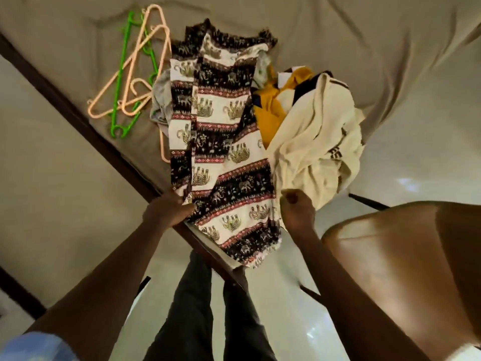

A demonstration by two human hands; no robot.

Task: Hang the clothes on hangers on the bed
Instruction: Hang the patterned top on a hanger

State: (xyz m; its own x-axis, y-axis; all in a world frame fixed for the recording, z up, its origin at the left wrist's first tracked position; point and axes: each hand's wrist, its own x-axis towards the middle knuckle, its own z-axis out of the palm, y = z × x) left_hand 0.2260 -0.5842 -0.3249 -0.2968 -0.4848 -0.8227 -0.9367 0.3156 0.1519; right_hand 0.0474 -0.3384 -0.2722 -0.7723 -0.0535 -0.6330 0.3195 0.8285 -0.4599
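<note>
The person is standing at the corner of a bed covered with a wrinkled beige sheet (338,35), and a long black, cream and red elephant-print garment (221,142) is lying flat across that corner, its lower end hanging over the dark wooden bed frame (78,121). The left hand (169,208) is gripping the elephant-print garment at its left edge, just where the cloth is crossing the frame, with the fingers curling onto the fabric. The right hand (296,208) is sitting at the garment's right edge with its fingers curled and the thumb pressing down on cloth; a crumpled cream garment (312,142) is meeting the patterned one at that spot, so I cannot tell which of the two it is pinching. A mustard-yellow garment (270,110) is lying bunched between the cream one and the patterned one, and a grey cloth (161,100) is peeking out from under the patterned garment's left side. Thin peach plastic hangers (96,113) and bright green plastic hangers (126,43) are lying crossed over one another on the sheet, left of the clothes. The person's dark trousers (190,308) are showing below, and a brown curved chair back (403,256) is standing to the right.
</note>
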